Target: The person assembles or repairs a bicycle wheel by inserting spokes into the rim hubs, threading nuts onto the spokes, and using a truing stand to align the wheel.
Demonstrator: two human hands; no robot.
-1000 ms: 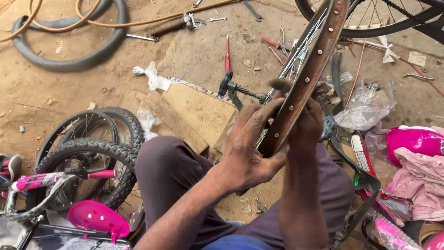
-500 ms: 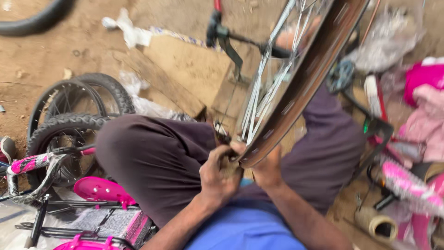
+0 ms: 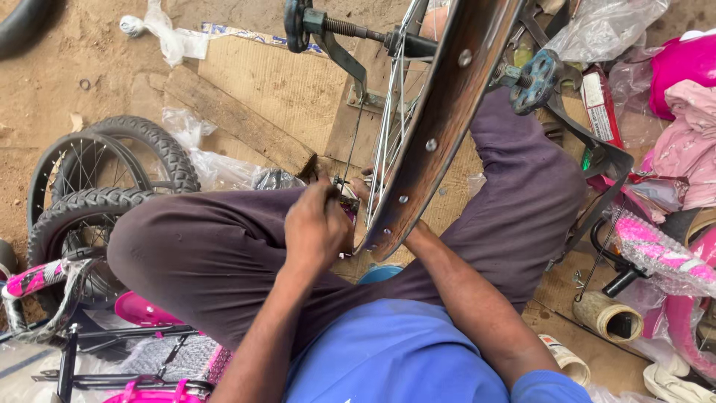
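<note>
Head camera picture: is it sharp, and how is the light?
Head view: even, soft daylight, no hard shadows; the left hand and the tyres look sharp; the wheel rim, close to the lens, looms large and shows a dull sheen, no strong glare.

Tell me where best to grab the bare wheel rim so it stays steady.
Probably the rim's outer band near its low end, from the person's right side. It stands tilted on edge between the knees; spokes and the left hand crowd its left face, while the right face is bare metal. The right hand is hidden behind it.
</note>
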